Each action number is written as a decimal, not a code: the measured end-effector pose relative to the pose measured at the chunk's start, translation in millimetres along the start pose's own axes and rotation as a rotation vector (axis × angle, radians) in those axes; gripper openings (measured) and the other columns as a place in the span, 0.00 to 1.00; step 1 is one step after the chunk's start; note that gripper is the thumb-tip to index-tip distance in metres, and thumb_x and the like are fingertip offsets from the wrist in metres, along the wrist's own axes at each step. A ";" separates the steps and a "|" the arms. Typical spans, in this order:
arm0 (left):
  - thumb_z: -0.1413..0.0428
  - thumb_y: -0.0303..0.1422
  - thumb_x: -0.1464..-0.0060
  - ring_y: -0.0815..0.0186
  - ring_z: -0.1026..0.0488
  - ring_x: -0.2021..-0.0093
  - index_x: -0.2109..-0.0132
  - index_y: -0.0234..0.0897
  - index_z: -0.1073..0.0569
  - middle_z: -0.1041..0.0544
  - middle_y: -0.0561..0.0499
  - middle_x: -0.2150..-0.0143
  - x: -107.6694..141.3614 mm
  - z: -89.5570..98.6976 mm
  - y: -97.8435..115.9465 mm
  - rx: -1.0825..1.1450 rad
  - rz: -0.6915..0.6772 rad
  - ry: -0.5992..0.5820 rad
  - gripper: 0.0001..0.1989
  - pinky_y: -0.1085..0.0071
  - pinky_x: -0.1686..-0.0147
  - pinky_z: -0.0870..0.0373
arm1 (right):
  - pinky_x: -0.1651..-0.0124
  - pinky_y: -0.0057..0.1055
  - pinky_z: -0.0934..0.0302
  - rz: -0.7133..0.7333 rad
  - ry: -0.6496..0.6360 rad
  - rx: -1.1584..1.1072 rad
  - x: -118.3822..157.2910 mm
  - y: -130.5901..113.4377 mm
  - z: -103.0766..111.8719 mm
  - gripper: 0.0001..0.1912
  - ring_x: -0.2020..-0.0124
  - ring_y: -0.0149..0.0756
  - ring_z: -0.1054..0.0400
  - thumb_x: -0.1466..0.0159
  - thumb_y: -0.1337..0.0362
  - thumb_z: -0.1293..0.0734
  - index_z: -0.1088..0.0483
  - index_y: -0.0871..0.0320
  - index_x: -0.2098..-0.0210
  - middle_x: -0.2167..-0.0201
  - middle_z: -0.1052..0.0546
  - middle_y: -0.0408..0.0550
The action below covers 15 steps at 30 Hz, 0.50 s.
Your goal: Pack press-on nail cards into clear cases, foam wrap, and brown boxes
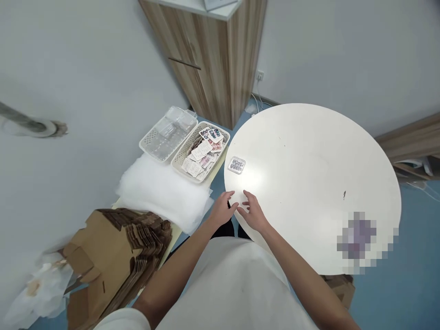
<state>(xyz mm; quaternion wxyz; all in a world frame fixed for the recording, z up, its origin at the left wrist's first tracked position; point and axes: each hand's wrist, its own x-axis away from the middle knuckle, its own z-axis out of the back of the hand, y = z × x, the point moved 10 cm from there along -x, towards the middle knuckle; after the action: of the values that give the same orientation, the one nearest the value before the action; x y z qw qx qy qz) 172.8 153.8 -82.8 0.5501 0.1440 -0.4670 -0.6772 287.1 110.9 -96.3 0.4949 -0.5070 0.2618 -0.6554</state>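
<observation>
My left hand [222,208] and my right hand [252,211] are held close together at the near left edge of the round white table [309,160]. The fingers of each are apart and slightly curved, with nothing between them. Just beyond them, near the table's left edge, lies a small clear case [237,165] with dark pieces inside. Neither hand touches it. Left of the table, a white basket [176,170] holds many printed cards [202,150].
Another basket [146,149] holds clear plastic boxes. White sheets [161,190] and folded cardboard boxes [110,243] are stacked at the left. A wood-patterned cabinet [209,64] stands behind. A blurred purple item [357,236] is at the table's right.
</observation>
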 end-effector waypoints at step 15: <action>0.48 0.40 0.49 0.59 0.28 0.57 0.49 0.40 0.34 0.29 0.43 0.51 116.6 58.1 -28.5 0.104 0.101 0.257 0.21 0.64 0.63 0.29 | 0.59 0.39 0.34 0.185 -0.250 0.063 28.4 -28.1 -54.5 0.20 0.65 0.33 0.30 0.44 0.60 0.37 0.35 0.53 0.52 0.55 0.28 0.49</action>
<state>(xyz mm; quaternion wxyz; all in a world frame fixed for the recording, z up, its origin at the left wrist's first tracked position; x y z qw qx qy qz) 73.0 77.7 -37.8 0.6307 0.2342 -0.4338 -0.5993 226.1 86.8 -80.1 0.5975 -0.5426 0.2229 -0.5467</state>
